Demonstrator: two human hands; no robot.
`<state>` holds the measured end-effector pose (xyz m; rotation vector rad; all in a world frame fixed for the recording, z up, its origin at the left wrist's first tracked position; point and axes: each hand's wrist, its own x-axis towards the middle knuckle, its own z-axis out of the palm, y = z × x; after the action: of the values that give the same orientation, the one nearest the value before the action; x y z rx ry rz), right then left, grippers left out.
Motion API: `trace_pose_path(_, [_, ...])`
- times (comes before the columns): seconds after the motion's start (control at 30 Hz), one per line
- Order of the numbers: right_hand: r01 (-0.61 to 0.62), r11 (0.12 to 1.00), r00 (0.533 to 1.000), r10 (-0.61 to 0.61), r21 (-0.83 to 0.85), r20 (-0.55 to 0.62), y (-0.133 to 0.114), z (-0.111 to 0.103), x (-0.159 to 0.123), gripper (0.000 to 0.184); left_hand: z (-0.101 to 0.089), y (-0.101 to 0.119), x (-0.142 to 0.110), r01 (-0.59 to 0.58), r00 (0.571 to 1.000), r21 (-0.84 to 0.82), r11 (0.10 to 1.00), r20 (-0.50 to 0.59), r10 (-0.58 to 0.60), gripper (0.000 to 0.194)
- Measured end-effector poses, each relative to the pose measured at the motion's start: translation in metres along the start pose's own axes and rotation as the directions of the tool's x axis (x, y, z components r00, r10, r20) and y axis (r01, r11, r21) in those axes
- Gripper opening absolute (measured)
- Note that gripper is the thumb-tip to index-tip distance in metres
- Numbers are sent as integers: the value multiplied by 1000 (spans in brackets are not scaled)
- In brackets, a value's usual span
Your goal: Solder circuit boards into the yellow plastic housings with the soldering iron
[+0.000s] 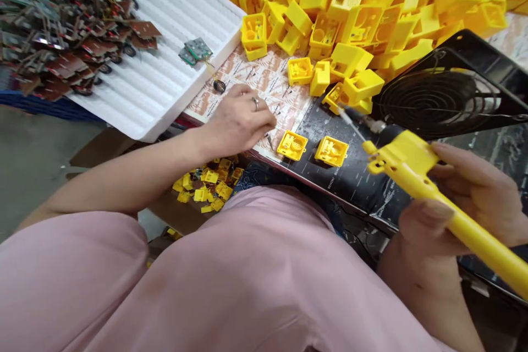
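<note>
My left hand (243, 118), a ring on one finger, rests at the near table edge with its fingers curled together. A small dark pointed piece (269, 142) shows just below the fingertips; whether they hold it is unclear. To its right lie two small open yellow housings (292, 146) with parts inside, the second housing (331, 151) beside the first. My right hand (466, 203) is closed around a long yellow hand tool (416, 168) with a black collar and a thin metal tip pointing up-left. The tip lies in view near the yellow boxes behind.
A heap of yellow plastic housings (330, 0) fills the back. A black fan (437, 88) stands at right. The white ridged foam tray (165, 93) at left carries piled circuit boards (74, 27) and a green board (196, 50). Yellow pieces (208, 184) lie below the table edge.
</note>
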<state>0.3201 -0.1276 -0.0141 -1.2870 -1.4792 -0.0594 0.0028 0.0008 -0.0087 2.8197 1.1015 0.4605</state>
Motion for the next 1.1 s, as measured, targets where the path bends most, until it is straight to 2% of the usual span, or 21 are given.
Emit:
trace_pose_path(0.1, [11,990,959,29,140,-283,10,12,0,65,12,9,-5,40,999,-75,996,-19,-42,34])
trace_pose_path(0.17, [-50,979,933,117,197,-341,14,15,-3,59,16,14,-7,66,997,-123,990,-24,-70,30])
trace_pose_path(0.23, [-86,977,932,149,196,-331,15,14,-8,44,17,17,-8,69,997,-158,985,-10,-72,29])
trace_pose_path(0.3, [-113,978,954,156,178,-254,12,10,-12,28,18,19,-9,77,997,-192,978,1,-78,30])
trace_pose_path(0.37, [-144,974,973,172,177,-154,8,6,-15,21,18,20,-10,95,995,-225,970,21,-92,31])
trace_pose_path(0.43, [-166,966,981,183,197,-72,6,4,-16,24,18,20,-10,119,993,-264,957,55,-108,31])
trace_pose_path(0.5, [-192,954,978,207,229,-40,7,6,-17,28,17,20,-10,145,989,-302,942,80,-127,30])
trace_pose_path(0.6, [-230,922,959,269,311,-89,11,11,-17,33,15,21,-9,176,983,-324,930,102,-150,28])
trace_pose_path(0.7, [-237,898,944,303,371,-129,13,14,-19,59,15,24,-9,163,984,-268,950,114,-137,27])
trace_pose_path(0.73, [-237,902,951,291,362,-102,12,12,-20,59,16,25,-10,143,987,-233,962,106,-121,28])
trace_pose_path(0.8, [-211,934,974,226,289,-22,6,6,-22,41,17,27,-11,74,995,-146,987,70,-65,32])
trace_pose_path(0.87, [-153,968,985,134,197,109,-4,-2,-24,33,17,28,-11,-21,999,-48,999,26,22,36])
trace_pose_path(0.93, [-90,985,971,53,150,233,-14,-8,-23,39,16,29,-10,-113,994,38,993,-2,113,38])
trace_pose_path(1.0, [-15,984,946,-43,176,321,-21,-11,-18,46,14,30,-7,-171,985,101,980,-11,173,39])
trace_pose_path(1.1, [110,958,906,-206,263,370,-24,-8,-11,39,11,32,-2,-205,979,166,965,21,204,39])
